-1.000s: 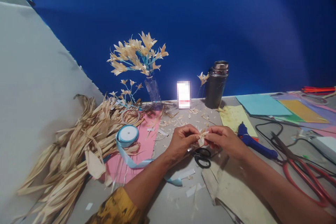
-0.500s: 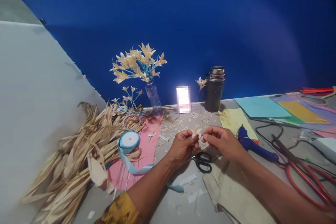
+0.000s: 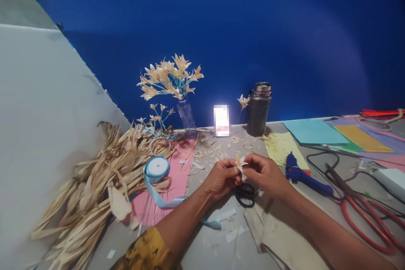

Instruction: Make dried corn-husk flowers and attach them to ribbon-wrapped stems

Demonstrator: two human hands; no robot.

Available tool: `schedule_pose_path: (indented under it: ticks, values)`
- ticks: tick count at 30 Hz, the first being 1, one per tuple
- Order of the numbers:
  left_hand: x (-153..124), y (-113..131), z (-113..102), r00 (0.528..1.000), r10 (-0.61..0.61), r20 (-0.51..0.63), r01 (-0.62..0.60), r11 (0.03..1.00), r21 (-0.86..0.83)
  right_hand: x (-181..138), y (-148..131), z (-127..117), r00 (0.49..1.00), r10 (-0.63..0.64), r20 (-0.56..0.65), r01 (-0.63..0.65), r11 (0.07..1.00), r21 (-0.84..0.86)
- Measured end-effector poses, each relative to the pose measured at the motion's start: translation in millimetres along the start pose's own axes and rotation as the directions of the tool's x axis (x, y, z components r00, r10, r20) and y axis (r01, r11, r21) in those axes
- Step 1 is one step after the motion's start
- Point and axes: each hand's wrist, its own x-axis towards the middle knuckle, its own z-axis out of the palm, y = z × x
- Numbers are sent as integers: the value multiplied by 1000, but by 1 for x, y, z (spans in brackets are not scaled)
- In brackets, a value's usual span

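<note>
Between my two hands is a small cream-coloured flower (image 3: 240, 163) with pointed petals, seemingly made of dried husk. My left hand (image 3: 224, 176) pinches it low down between thumb and fingers. From the other side, my right hand (image 3: 263, 171) has its thumb and forefinger closed on a petal. Just beneath the hands lie black-handled scissors (image 3: 245, 196), their blades hidden. Left of my left forearm sits a roll of light blue ribbon (image 3: 157, 169) with its loose end trailing under the arm. A bundle of dried husks (image 3: 91, 185) lies farther left.
At the back stand a clear bottle (image 3: 186, 116) of husk flowers, a blurred bright rectangle (image 3: 221, 121) and a dark flask (image 3: 259, 112). On the right lie a blue glue gun (image 3: 305, 177), large red-handled shears (image 3: 363, 215), cords and coloured sheets (image 3: 316, 130). A folded cloth (image 3: 284, 232) is under my right forearm.
My right hand has moved left and closed in on the flower, its fingers now on a petal. My left hand keeps its hold. The view has shifted slightly.
</note>
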Motion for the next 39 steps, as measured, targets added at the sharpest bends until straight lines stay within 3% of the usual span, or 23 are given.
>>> schedule_pose_path:
  ticks: [3, 6, 8, 11, 15, 21, 31, 36, 39]
  values:
    - [-1, 1, 2, 1000, 18, -5, -18, 999, 27, -2, 0, -1, 999, -7, -45, 7, 1000, 0]
    - [-1, 2, 5, 998, 51, -25, -49, 998, 50, -7, -2, -3, 961, -130, -244, 113, 990, -82]
    - [-1, 3, 6, 995, 81, -52, -79, 996, 51, -11, -4, -3, 880, -345, -326, 296, 936, -191]
    - [-1, 3, 8, 991, 108, -79, -104, 993, 50, -14, -5, -2, 728, -641, -244, 536, 753, -381]
    - [-1, 2, 10, 989, 111, -94, -106, 993, 57, -12, 1, 2, 631, -764, -136, 570, 576, -587]
    - [-3, 0, 13, 981, 112, -157, -98, 990, 99, -9, 9, -1, 619, -783, -59, 522, 466, -715]
    - [-3, -9, 18, 959, 151, -242, -122, 984, 129, -9, 10, -1, 574, -817, 51, 570, 354, -741]
    - [-2, -10, 17, 977, 94, -192, -99, 995, -13, -10, 8, 0, 561, -827, 41, 570, 350, -743]
    - [0, -6, 14, 982, 83, -168, -85, 996, -9, -9, 3, -3, 534, -846, -17, 632, 412, -656]
